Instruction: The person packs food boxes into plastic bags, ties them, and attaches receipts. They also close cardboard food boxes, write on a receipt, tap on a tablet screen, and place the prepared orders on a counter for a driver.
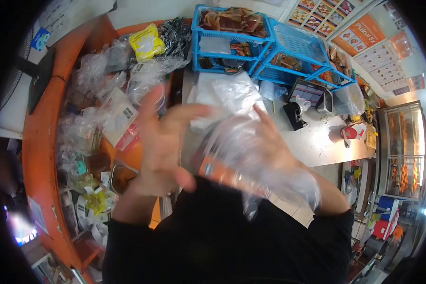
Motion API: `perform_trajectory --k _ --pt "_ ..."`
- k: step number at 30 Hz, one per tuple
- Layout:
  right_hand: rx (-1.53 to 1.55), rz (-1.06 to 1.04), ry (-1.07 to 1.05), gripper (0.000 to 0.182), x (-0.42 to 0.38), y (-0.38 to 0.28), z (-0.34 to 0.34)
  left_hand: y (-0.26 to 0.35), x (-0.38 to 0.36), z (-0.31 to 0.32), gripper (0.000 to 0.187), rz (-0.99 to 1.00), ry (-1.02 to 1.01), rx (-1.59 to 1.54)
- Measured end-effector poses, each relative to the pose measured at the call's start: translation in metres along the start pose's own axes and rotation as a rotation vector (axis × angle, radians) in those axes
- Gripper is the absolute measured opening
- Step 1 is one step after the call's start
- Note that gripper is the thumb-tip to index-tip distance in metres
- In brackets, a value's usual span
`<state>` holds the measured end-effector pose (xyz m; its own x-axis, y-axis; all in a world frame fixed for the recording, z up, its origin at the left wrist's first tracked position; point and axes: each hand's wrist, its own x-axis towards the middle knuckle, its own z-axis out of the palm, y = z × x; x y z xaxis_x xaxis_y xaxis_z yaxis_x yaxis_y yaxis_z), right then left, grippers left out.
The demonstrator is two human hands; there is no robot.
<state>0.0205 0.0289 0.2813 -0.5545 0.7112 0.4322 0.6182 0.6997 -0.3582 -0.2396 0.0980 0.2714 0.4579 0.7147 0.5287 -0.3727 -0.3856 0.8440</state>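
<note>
My left hand [162,146] is raised on the left with its fingers spread and nothing in them. It is slightly smeared by motion. A clear plastic bag [241,151] hangs in front of my chest, held by my right hand [275,147]. Some of the film lies over that hand and wrist. Through the bag an orange printed package or label [227,176] shows, too blurred to read. Beyond both hands, a stack of clear plastic bags [232,92] lies on the metal counter [312,146].
Blue stacked baskets [232,35] with packets stand at the back. To the left, an orange-edged shelf [45,161] is crowded with plastic bags and containers. A dark-screened device [306,92] and a tape dispenser [295,115] sit on the counter. A glass food cabinet [403,151] stands far right.
</note>
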Motion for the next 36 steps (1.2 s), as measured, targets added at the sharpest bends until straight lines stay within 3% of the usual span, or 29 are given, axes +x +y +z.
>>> perform_trajectory --k 1,2,3,4,5,6,8,9,10,12,13,14,16,17,19,21,22,24,25,26,27,28,30,31,32,33,34,36 --pt "-0.046 0.097 0.083 0.047 -0.008 0.024 0.007 -0.027 -0.018 -0.005 0.089 0.097 0.256 -0.078" --pt "0.445 0.486 0.254 0.047 -0.008 0.021 0.003 -0.069 -0.051 -0.001 0.09 0.054 0.278 0.283" --pt "0.467 0.477 0.415 0.051 -0.001 0.033 -0.002 -0.109 -0.076 0.003 0.094 0.01 0.302 0.645" --pt "0.356 0.489 0.543 0.051 0.007 0.048 -0.007 -0.129 -0.073 0.015 0.085 0.251 0.189 0.883" --pt "0.268 0.683 0.491 0.049 0.017 0.046 -0.03 -0.142 -0.065 0.029 0.077 0.498 0.071 1.115" --pt "0.248 0.677 0.511 0.049 0.026 0.05 -0.04 -0.15 -0.051 0.036 0.077 0.525 0.068 1.104" --pt "0.973 1.052 0.749 0.046 0.042 0.056 -0.057 -0.165 -0.011 0.04 0.06 0.722 0.252 0.75" --pt "0.975 1.183 0.613 0.05 0.054 0.044 -0.082 -0.127 0.029 0.033 0.056 0.928 0.101 0.801" --pt "0.963 1.175 0.624 0.05 0.052 0.044 -0.086 -0.128 0.033 0.037 0.056 0.943 0.102 0.791" --pt "0.575 0.66 0.273 0.058 0.047 0.049 -0.095 -0.134 0.03 0.056 0.058 0.469 0.174 0.201" --pt "0.16 0.518 0.02 0.066 0.049 0.043 -0.108 -0.139 0.025 0.066 0.059 0.223 0.183 -0.087" --pt "0.151 0.52 0.038 0.066 0.044 0.044 -0.107 -0.143 0.017 0.077 0.061 -0.038 0.182 -0.369" --pt "0.678 0.478 0.06 0.068 0.019 0.05 -0.092 -0.147 -0.004 0.099 0.065 -0.606 0.168 -0.915" --pt "0.674 0.49 0.07 0.068 0.0 0.054 -0.089 -0.141 -0.013 0.104 0.065 -0.616 0.156 -0.92" --pt "0.635 0.563 0.022 0.068 -0.043 0.06 -0.083 -0.12 -0.023 0.1 0.047 -1.197 0.397 -0.867" --pt "0.667 0.633 0.058 0.067 -0.084 0.059 -0.064 -0.119 -0.01 0.095 0.028 -0.711 0.541 0.013" --pt "0.378 0.621 -0.044 0.071 -0.105 0.069 -0.05 -0.119 -0.002 0.096 0.011 -0.203 0.361 0.145" --pt "-0.048 0.565 -0.17 0.075 -0.129 0.069 -0.018 -0.092 0.019 0.16 0.007 -0.254 0.008 -0.25" --pt "-0.292 0.612 -0.458 0.079 -0.121 0.061 -0.019 -0.107 0.018 0.179 0.007 -0.266 -0.01 -0.257" --pt "-0.288 0.626 -0.45 0.079 -0.138 0.065 -0.001 -0.133 0.012 0.196 0.012 -0.477 -0.122 -0.174" --pt "-0.211 0.754 -0.271 0.08 -0.169 0.079 0.031 -0.165 0.007 0.212 0.018 -0.679 -0.23 -0.081" --pt "-0.128 0.874 -0.084 0.082 -0.2 0.096 0.064 -0.208 -0.011 0.219 0.018 -0.678 -0.241 -0.069" --pt "0.052 0.955 0.041 0.083 -0.265 0.132 0.15 -0.283 -0.051 0.21 0.028 -0.672 -0.657 0.364" --pt "0.233 1.025 0.135 0.086 -0.291 0.139 0.17 -0.289 -0.046 0.208 0.028 -0.702 -0.66 0.372" --pt "0.269 1.027 0.121 0.086 -0.304 0.14 0.151 -0.29 -0.036 0.21 0.029 -0.812 -0.767 0.177" --pt "0.233 0.808 0.021 0.088 -0.305 0.138 0.112 -0.289 -0.028 0.218 0.03 -0.919 -0.859 -0.027" --pt "0.205 0.583 -0.061 0.091 -0.305 0.143 0.079 -0.289 -0.019 0.233 0.03 -0.964 -0.841 -0.015" --pt "0.387 0.468 -0.341 0.084 -0.322 0.17 0.04 -0.28 -0.005 0.272 0.029 -1.217 -1.059 0.163"
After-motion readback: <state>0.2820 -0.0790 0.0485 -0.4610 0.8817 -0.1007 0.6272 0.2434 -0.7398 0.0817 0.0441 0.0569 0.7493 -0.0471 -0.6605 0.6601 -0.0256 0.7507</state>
